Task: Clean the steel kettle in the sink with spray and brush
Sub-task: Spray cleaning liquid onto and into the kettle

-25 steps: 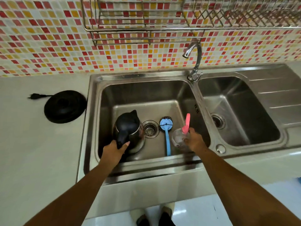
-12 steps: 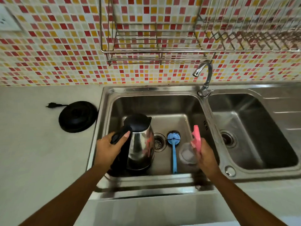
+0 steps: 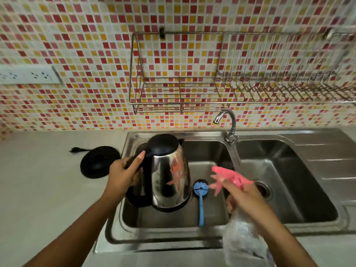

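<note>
1. Worktop: the round black kettle base w/ its plug sits on it left of the sink, well apart from the action.
2. Sink: double basin, everything's in the left one.
3. Kettle: upright in the sink's left basin, near its left wall. Looks lifted a bit, but can't tell if the bottom touches the sink floor.
4. Spray bottle: over the sink's front rim, right of the kettle. Pink head points at the steel side, near but not touching. Pretty blurry tbh.
5. Brush: blue, flat on the sink floor btw kettle and bottle, head toward the back of the sink, nobody touching it.
6. Left grip: wrapped round the kettle's black handle, so the steel body sits just right of it.
7. Right grip: clenched round the bottle neck under the pink head. Trigger finger's too blurred to call.
8. Imo this is the spray step and no scrubbing's been done yet. Next: squeeze the trigger w/ the nozzle on the steel and turn the kettle by its handle for all sides. Then drop the bottle and grab the brush.
</note>
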`<action>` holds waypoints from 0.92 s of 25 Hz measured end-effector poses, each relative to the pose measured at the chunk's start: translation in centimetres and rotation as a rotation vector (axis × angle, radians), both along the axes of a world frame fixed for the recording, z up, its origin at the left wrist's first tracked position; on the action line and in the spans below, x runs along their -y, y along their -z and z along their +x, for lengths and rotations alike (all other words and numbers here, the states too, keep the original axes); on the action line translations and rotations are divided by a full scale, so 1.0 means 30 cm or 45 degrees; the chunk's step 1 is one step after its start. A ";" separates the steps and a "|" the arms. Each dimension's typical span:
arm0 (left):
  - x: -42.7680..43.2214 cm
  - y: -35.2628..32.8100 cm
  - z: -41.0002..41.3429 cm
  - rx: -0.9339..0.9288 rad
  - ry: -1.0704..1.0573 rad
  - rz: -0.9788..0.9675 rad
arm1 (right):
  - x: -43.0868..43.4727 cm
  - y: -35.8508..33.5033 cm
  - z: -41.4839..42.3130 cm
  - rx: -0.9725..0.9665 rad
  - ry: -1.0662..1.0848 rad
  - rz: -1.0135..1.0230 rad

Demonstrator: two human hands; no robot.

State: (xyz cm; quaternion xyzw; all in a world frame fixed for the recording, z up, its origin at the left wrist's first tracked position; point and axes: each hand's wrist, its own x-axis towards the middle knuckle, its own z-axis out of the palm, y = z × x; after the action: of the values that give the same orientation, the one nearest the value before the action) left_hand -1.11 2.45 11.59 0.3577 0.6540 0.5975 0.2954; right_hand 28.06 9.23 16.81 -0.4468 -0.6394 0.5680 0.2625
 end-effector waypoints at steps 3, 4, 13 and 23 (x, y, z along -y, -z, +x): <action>-0.023 -0.007 0.048 -0.110 0.009 -0.042 | 0.020 0.005 0.004 -0.027 -0.094 -0.022; -0.031 -0.007 0.056 -0.132 0.012 -0.054 | 0.018 0.014 0.000 -0.015 -0.084 -0.014; -0.084 -0.018 0.099 -0.256 0.024 0.042 | -0.025 0.094 0.008 0.251 0.088 0.058; -0.078 -0.019 0.097 0.026 0.073 0.125 | -0.079 0.062 -0.010 0.263 0.045 0.166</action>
State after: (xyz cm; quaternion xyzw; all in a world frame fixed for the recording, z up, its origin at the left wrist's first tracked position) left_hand 1.79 4.79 12.16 0.3842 0.6103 0.6238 0.3012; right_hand 27.77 11.61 14.96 -0.4961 -0.6907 0.4714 0.2338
